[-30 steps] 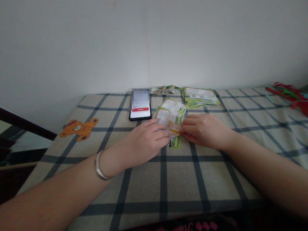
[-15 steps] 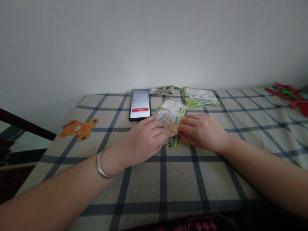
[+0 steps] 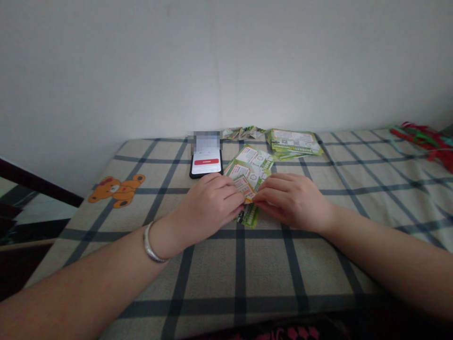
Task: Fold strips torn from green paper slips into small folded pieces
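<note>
Between my hands lies a printed green and white paper card [image 3: 250, 216], partly folded over, above the table's checked cloth. My left hand [image 3: 215, 198], with a silver bangle at the wrist, has its fingers closed on the card's left side. My right hand [image 3: 288, 200] pinches the card's right edge, thumb below and fingers above. Just beyond, more flat printed cards [image 3: 253, 160] lie under and behind the folded one. My fingers hide part of the held card, so its full fold cannot be made out.
A phone [image 3: 206, 163] with a lit screen lies beyond my left hand. Several folded papers [image 3: 244, 132] and a stack of cards [image 3: 295, 141] sit near the wall. A bear cutout [image 3: 116, 190] is at left; red and green material [image 3: 428, 144] lies far right on the checked cloth [image 3: 212, 283].
My right hand has shifted slightly left and closer to my left hand, its fingers now on the card's edge. The card's lower end has turned and come a little toward me.
</note>
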{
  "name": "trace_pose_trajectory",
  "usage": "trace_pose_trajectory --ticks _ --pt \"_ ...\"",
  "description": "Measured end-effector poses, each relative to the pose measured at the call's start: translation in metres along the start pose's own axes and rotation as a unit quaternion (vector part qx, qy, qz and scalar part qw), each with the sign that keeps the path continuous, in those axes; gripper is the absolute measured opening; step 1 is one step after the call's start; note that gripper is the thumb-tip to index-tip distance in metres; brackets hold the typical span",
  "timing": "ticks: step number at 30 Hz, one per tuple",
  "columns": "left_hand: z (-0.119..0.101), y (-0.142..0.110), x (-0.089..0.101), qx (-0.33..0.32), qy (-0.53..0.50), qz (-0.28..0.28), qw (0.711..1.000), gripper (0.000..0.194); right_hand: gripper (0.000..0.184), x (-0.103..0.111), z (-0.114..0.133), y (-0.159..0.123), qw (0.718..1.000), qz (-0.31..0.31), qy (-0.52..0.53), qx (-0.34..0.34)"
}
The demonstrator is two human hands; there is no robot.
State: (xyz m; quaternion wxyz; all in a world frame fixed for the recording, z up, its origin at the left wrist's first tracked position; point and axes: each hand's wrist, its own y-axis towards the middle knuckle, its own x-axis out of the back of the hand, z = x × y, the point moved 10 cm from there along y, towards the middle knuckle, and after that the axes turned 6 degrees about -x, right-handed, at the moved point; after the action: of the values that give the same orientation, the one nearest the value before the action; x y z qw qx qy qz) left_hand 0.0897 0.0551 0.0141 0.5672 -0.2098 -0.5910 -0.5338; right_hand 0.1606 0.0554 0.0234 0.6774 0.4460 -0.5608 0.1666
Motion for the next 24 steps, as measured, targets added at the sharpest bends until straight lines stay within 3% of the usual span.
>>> trace_pose_trajectory --ticks 15,24 --pt "0.004 0.000 0.006 0.016 -0.003 -0.016 1.000 0.007 0.021 0.006 -0.001 0.001 0.997 -0.030 0.066 0.002" --pt "-0.003 0.001 0.019 0.001 0.013 -0.058 0.998 0.016 0.026 0.005 0.002 0.003 0.996 -0.030 0.080 -0.001"
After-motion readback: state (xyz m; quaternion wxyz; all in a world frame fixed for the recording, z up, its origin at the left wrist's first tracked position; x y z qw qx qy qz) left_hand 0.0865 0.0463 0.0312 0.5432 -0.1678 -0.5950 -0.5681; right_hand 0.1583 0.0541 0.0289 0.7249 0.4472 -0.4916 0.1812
